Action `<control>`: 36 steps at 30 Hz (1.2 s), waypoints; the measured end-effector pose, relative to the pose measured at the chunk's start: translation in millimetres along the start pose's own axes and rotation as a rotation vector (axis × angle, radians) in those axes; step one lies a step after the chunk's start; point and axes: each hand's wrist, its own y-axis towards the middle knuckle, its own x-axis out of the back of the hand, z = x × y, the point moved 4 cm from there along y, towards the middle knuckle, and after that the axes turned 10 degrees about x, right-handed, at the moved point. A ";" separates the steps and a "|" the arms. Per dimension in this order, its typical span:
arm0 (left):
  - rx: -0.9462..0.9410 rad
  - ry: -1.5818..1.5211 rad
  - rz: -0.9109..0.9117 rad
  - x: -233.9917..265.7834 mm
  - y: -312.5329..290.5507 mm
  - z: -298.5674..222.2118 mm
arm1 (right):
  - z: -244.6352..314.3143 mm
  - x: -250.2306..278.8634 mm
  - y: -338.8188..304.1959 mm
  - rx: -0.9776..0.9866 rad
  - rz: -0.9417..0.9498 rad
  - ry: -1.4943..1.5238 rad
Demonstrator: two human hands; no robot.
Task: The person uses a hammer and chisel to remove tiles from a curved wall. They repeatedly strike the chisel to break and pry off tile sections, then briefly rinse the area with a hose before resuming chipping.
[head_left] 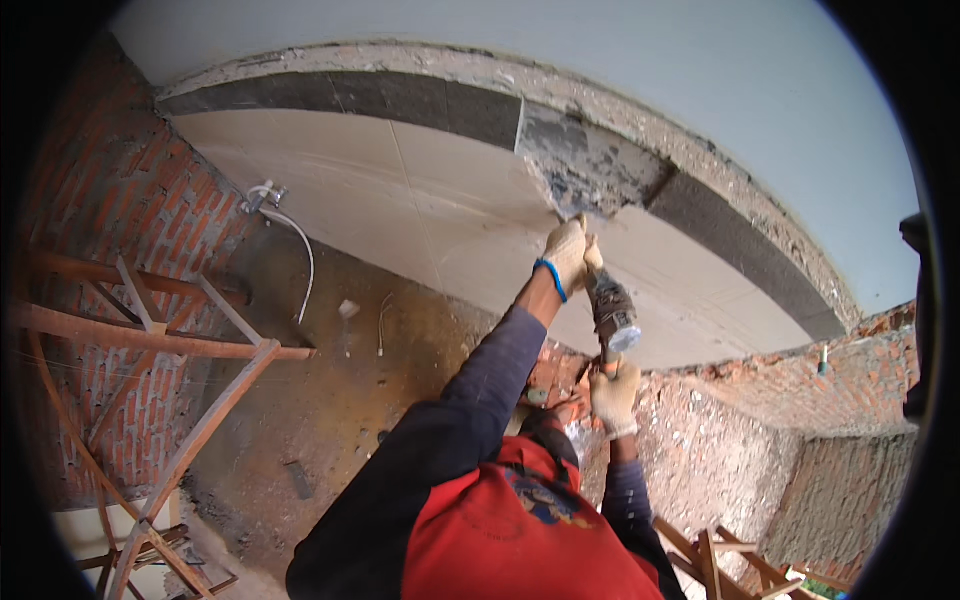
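Note:
A dark, dusty power hammer drill [610, 305] slants up toward the tiled wall [470, 220]. My left hand [567, 258], in a cream knit glove with a blue band at the wrist, wraps round its front end. Lower down, my gloved right hand [615, 393] grips its rear handle. The bit is mostly hidden by my left hand and meets the lower edge of a broken patch [590, 165]. There, rough grey mortar is exposed between dark border tiles [400, 100] and pale tiles.
Brick walls [130, 190] stand left and right. Wooden trestle frames [180, 345] are at the left and lower right [715, 560]. A faucet with a white hose [300, 240] hangs on the tiled wall. Rubble [700, 450] covers the floor at right; the left floor [330, 400] looks wet.

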 end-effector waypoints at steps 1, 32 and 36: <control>-0.046 -0.026 0.009 -2.7 4.3 -6.3 | -2.0 3.7 -5.6 0.041 -0.069 0.001; 0.379 0.644 -1.177 537.7 -156.4 88.0 | -241.1 10.5 -506.2 -1.703 0.189 -0.016; 0.377 0.567 -1.055 529.1 -197.8 111.3 | -228.2 -8.3 -607.8 -2.172 0.209 0.188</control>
